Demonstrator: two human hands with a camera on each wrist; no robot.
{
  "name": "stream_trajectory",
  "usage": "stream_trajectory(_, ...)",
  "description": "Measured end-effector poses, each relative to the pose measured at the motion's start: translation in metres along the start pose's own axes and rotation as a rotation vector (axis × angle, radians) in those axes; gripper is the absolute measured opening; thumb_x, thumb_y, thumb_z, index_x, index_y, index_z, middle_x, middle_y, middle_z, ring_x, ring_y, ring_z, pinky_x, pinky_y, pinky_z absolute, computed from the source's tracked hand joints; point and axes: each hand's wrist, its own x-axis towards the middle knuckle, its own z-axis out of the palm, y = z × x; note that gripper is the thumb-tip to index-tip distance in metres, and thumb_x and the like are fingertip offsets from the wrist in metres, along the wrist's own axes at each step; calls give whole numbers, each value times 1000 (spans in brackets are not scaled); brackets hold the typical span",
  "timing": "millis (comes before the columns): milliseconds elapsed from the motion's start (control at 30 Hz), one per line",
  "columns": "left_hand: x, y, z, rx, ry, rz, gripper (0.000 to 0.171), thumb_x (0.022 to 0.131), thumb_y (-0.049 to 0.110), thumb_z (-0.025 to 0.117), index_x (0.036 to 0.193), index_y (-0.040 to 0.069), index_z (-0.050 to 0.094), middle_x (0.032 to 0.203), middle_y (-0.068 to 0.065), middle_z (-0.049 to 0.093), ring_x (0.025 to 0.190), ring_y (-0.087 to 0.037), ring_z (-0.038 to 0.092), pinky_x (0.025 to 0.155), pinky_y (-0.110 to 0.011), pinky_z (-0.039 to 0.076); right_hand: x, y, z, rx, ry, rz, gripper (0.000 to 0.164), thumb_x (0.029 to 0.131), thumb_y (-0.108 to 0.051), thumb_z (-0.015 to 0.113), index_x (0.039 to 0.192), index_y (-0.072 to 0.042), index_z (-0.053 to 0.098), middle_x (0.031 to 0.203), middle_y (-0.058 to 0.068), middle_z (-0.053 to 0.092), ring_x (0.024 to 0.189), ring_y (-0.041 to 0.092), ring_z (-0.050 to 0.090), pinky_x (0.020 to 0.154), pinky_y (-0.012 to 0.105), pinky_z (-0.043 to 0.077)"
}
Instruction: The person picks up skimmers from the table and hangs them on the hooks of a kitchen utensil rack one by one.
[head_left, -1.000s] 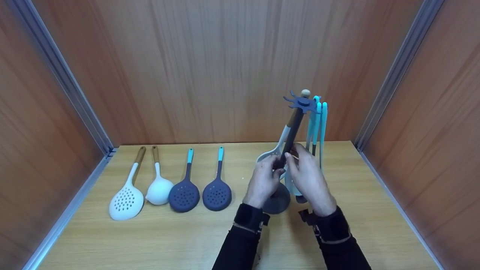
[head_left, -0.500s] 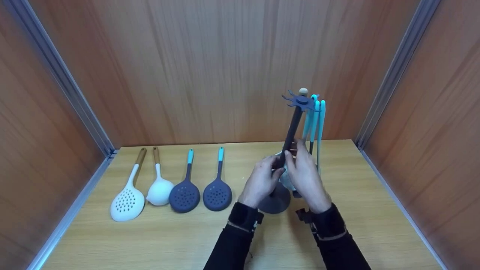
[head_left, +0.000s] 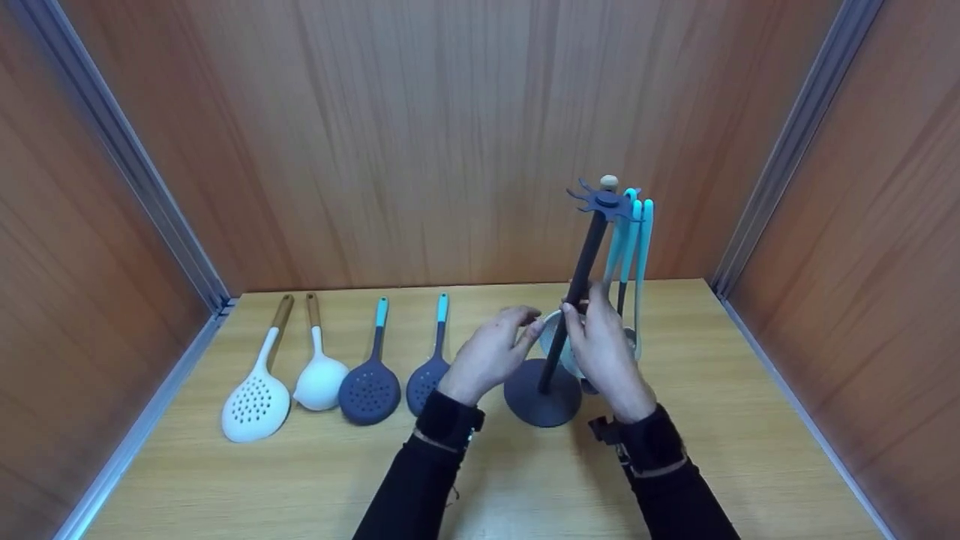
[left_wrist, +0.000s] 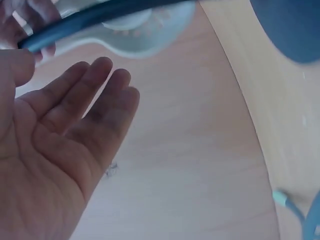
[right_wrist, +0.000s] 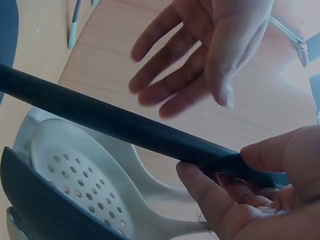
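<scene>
so from the head view we can't make out much of the utensils with turquoise handles (head_left: 632,240), since the right hand (head_left: 606,356) blocks their lower parts, and in the right wrist view the pale slotted utensil (right_wrist: 82,172) has its handle end hidden behind that hand. we've got the dark stand (head_left: 587,259) between both hands on the right side of the tabletop (head_left: 300,487), its pole pinched by the right one, while the left hand (head_left: 491,349) sits just beside it, fingers loose, its wrist partly covering a dark skimmer (head_left: 429,377).
</scene>
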Motion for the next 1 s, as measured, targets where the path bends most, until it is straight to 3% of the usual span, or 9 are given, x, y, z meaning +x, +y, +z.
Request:
stream_trajectory(233,-4,-29,-17,116,83,-18,46,111,42,51,145,13,59,141,-9,67,130,-26,66,106,-44,58,0,-1,1,-40,-14,31,29,112,-24,52,138,-10,47,130,14,66,121,31,70,93,48,62)
stream_trajectory(467,-8,-61,-29,229,133,-104,45,110,42,54,145,13,60,143,-9,66,131,-30,64,105,-50,57,2,-2,0,-47,-31,40,28,113,-24,51,137,-9,47,130,14,65,124,30,67,100,51,61)
stream_trajectory(800,-17,-96,-33,258,157,-202,43,109,39,57,144,13,59,143,-13,65,128,-38,65,100,-56,59,2,-2,1,-71,-57,59,30,113,-26,49,138,-10,46,128,13,61,109,28,65,87,43,60)
stream_trajectory(1000,-18,-108,-31,232,128,-264,46,110,41,54,147,14,57,147,-15,61,133,-38,61,102,-59,57,3,-1,-1,-67,-47,39,28,113,-23,50,137,-8,45,130,15,62,120,30,66,98,51,62)
